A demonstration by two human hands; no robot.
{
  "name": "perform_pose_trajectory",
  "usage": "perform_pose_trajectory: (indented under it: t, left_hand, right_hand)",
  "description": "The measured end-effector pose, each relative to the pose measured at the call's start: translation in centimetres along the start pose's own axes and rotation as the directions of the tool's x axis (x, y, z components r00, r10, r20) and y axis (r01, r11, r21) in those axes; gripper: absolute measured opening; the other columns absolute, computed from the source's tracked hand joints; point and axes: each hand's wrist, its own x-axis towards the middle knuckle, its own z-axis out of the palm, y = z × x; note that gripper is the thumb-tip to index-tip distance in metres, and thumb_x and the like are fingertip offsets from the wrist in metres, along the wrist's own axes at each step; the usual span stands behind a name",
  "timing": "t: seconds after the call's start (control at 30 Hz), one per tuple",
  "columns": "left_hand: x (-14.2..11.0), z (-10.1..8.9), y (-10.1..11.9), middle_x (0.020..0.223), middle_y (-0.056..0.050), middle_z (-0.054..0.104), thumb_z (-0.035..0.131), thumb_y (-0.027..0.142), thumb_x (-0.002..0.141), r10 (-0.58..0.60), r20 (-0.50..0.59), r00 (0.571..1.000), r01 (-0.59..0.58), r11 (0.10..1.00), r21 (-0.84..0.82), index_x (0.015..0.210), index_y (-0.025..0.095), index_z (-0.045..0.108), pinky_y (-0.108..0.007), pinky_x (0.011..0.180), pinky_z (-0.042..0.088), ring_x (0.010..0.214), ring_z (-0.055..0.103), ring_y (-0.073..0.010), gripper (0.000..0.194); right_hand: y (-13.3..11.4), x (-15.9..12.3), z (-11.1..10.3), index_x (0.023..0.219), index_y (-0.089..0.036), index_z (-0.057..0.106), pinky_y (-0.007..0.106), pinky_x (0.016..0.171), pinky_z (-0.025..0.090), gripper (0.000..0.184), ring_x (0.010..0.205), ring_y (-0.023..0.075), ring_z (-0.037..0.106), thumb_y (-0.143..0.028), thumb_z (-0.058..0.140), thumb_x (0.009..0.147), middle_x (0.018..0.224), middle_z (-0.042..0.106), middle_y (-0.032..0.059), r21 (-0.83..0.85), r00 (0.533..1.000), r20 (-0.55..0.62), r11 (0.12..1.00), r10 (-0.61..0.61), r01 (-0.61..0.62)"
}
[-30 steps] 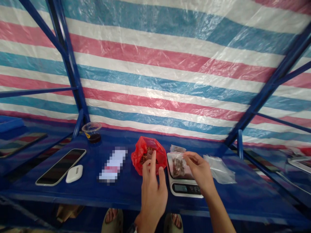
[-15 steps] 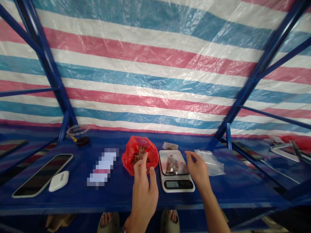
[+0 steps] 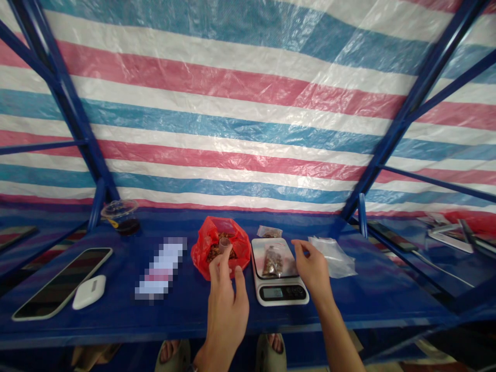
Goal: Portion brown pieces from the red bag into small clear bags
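Observation:
My left hand (image 3: 226, 299) pinches a small clear cup (image 3: 223, 244) over a red plastic bag (image 3: 207, 243) that holds brown dried pieces. My right hand (image 3: 313, 271) hovers beside a white digital kitchen scale (image 3: 279, 293), fingers curled and touching nothing I can see. A small clear bag of brown pieces (image 3: 272, 260) lies on the scale's platform. Another small filled bag (image 3: 269, 232) sits just behind the scale.
A pile of clear plastic bags (image 3: 333, 254) lies right of the scale. On the blue shelf (image 3: 186, 315) to the left lie a blurred white packet (image 3: 160, 268), a white earbud case (image 3: 89, 292), a phone (image 3: 64, 281) and a cup of dark liquid (image 3: 120, 217). A striped tarp (image 3: 248, 113) hangs behind.
My right hand let go of the clear bag, which now lies on the scale, and drew back to the right. The left hand stays at the red bag with the cup.

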Motion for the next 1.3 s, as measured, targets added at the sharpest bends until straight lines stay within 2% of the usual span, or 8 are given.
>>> perform_pose_trajectory:
  t: [0.27,0.57,0.63,0.73,0.83,0.9,1.1,1.3]
  left_hand:
    - [0.1,-0.3,0.1,0.144,-0.013,0.049,0.041,0.035,0.105,0.034,0.000,0.999,-0.034,0.999,-0.004,0.150,0.028,0.044,-0.052,0.117,0.042,0.137,0.052,-0.0276,0.046]
    - [0.0,-0.4,0.1,0.142,-0.012,0.054,0.042,0.034,0.104,0.074,-0.014,0.997,-0.074,0.997,0.007,0.142,0.027,0.051,-0.050,0.115,0.044,0.136,0.054,-0.0267,0.040]
    - [0.0,-0.3,0.0,0.139,-0.012,0.058,0.042,0.034,0.104,0.082,0.019,0.996,-0.082,0.997,-0.012,0.138,0.026,0.056,-0.050,0.115,0.044,0.135,0.054,-0.0266,0.037]
    - [0.0,0.1,-0.2,0.137,-0.012,0.061,0.043,0.038,0.104,0.056,0.073,0.996,-0.052,0.997,-0.057,0.131,0.026,0.062,-0.050,0.114,0.044,0.133,0.055,-0.0273,0.035]
    - [0.2,0.6,-0.5,0.144,-0.012,0.060,0.044,0.043,0.104,-0.014,0.090,0.996,0.024,0.993,-0.115,0.135,0.025,0.061,-0.052,0.119,0.039,0.139,0.051,-0.0280,0.040]
    - [0.3,0.9,-0.7,0.148,-0.011,0.059,0.042,0.044,0.104,-0.046,0.097,0.994,0.061,0.986,-0.154,0.140,0.024,0.059,-0.053,0.123,0.032,0.143,0.048,-0.0270,0.044]
    - [0.8,0.5,-0.6,0.140,-0.011,0.065,0.042,0.046,0.104,-0.027,0.050,0.998,0.039,0.969,-0.246,0.137,0.025,0.063,-0.047,0.118,0.042,0.135,0.057,-0.0250,0.044]
    - [2.1,-0.9,-0.8,0.118,-0.012,0.074,0.050,0.055,0.099,-0.100,-0.019,0.995,0.089,0.946,-0.313,0.111,0.020,0.073,-0.042,0.103,0.051,0.113,0.068,-0.0272,0.044]
  right_hand:
    - [-0.8,-0.3,0.4,0.102,-0.019,0.077,0.042,0.082,0.050,0.047,0.085,0.0297,0.070,-0.052,0.046,0.091,0.099,0.079,0.0116,-0.051,1.000,0.022,0.999,0.012,-0.011]
    - [-1.0,-0.9,1.0,0.105,-0.024,0.074,0.036,0.070,0.047,0.039,0.075,0.0265,0.069,-0.054,0.055,0.089,0.088,0.078,0.0070,-0.151,0.997,0.078,0.989,0.012,0.000]
    - [-1.3,-0.9,1.2,0.108,-0.023,0.073,0.036,0.068,0.047,0.039,0.070,0.0246,0.067,-0.052,0.060,0.085,0.088,0.078,0.0059,-0.078,0.995,0.096,0.997,0.012,-0.005]
    - [-2.5,-1.1,1.4,0.112,-0.020,0.070,0.036,0.065,0.050,0.046,0.067,0.0230,0.064,-0.051,0.066,0.079,0.090,0.077,0.0073,0.209,0.991,0.135,0.978,0.001,-0.029]
    - [-4.1,-1.8,1.5,0.117,-0.019,0.067,0.035,0.067,0.054,0.052,0.075,0.0238,0.069,-0.053,0.074,0.077,0.092,0.077,0.0075,0.498,0.966,0.258,0.861,-0.028,-0.108]
    - [-5.3,-2.4,1.7,0.116,-0.020,0.067,0.034,0.072,0.056,0.051,0.080,0.0236,0.070,-0.051,0.078,0.077,0.088,0.076,0.0052,0.590,0.938,0.337,0.795,-0.081,-0.143]
    - [-7.9,-4.4,3.2,0.093,-0.020,0.073,0.034,0.082,0.057,0.035,0.087,0.0239,0.072,-0.050,0.082,0.077,0.091,0.077,0.0063,0.639,0.878,0.441,0.752,-0.185,-0.163]
    - [-9.0,-5.1,3.3,0.089,-0.020,0.073,0.031,0.082,0.054,0.038,0.085,0.0213,0.069,-0.056,0.078,0.080,0.090,0.075,0.0045,0.633,0.826,0.530,0.738,-0.193,-0.234]
